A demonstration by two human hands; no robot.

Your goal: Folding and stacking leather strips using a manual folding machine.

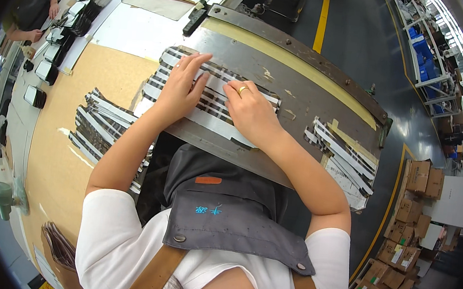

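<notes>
Grey apron (235,217), hands (181,87) flat on strips (213,101)

Both bare forearms come up from the near edge and converge toward the middle, elbows spread wide and bent, short white sleeves ending at the upper arms. The left hand (180,86) lies palm down, wrist straight, fingers stretched long and slightly fanned, pointing far and a little right; a ring sits on one finger. The right hand (250,108) lies just right of it, also palm down, its fingers curled more tightly and pointing left toward the left hand, a gold ring on one finger. The two hands almost touch at the fingertips.
</notes>
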